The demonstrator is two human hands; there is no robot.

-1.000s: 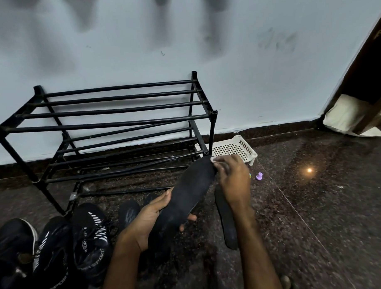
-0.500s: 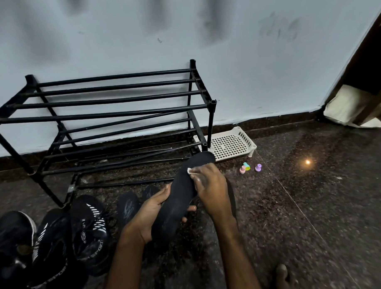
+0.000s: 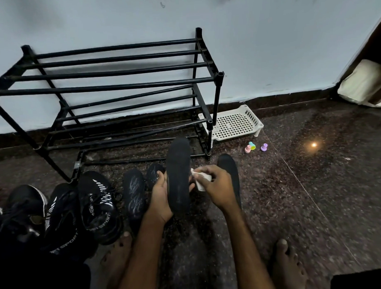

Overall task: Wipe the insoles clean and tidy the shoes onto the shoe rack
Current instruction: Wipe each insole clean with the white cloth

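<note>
My left hand grips a black insole by its left edge and holds it upright over the floor. My right hand pinches a small white wipe against the insole's right edge, about halfway down. A second black insole lies flat on the floor, partly hidden behind my right hand. Two more dark insoles lie left of my left hand. Several black sports shoes stand in a row at the lower left. The black metal shoe rack stands against the wall with bare shelves.
A white perforated plastic tray sits beside the rack's right leg. Three small coloured plastic pieces lie on the dark stone floor near it. A cream bag rests in the far right corner. My bare feet show at the bottom.
My right hand has slid the wipe down the insole from its toe end to the middle. The insole has turned more upright, and the view has tilted down.
</note>
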